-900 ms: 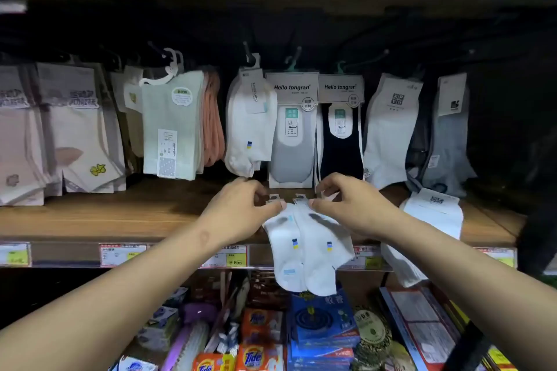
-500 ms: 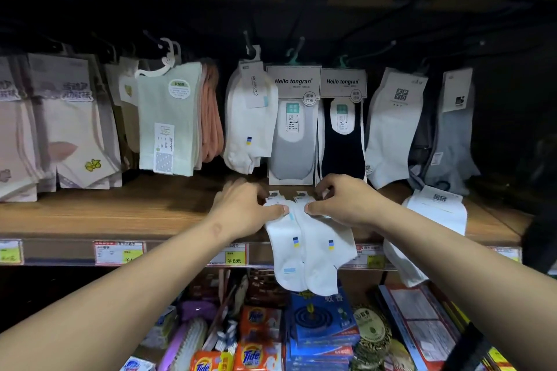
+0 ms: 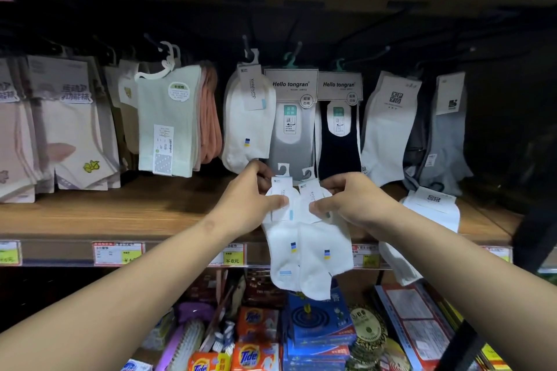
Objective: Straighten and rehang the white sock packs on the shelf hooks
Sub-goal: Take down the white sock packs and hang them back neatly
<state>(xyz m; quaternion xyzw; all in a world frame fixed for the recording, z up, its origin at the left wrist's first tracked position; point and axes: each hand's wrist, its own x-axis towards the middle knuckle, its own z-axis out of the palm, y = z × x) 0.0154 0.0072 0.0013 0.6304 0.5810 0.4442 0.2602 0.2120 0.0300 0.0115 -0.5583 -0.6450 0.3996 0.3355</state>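
A wood-grain shelf (image 3: 126, 214) runs across a dim shop display, its front edge lined with red-and-yellow price tags (image 3: 117, 252), and a second strip of tags crosses the top of the view. Dark wire hooks (image 3: 245, 42) jut out of the shadowed back, carrying flat packs of soft knit socks: pale green, peach, grey, navy. One white sock pack (image 3: 248, 126) with a card label hangs on its hook just above the hands. In front of the shelf edge, the left hand (image 3: 244, 205) and the right hand (image 3: 358, 205) hold two white sock packs (image 3: 307, 247) side by side, fingers (image 3: 280, 200) pinched on the paper header cards, the small plastic hangers standing up above them and off any hook. Below sit glossy orange detergent bars (image 3: 250, 357) and blue boxes (image 3: 319, 322).
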